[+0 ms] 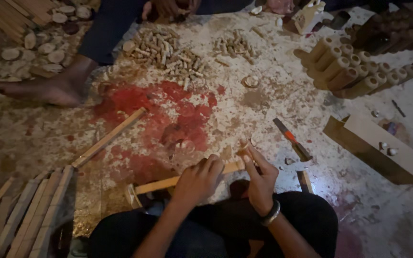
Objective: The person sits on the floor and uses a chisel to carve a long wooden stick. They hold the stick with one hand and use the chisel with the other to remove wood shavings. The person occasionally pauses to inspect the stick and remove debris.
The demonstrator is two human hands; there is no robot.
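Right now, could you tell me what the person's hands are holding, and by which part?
Both grip one long wooden stick: left hand around its middle, right hand at its far end.

My left hand grips a long wooden stick over my lap; my right hand pinches its far end. Short wooden pegs lie heaped on the red-stained floor beyond.
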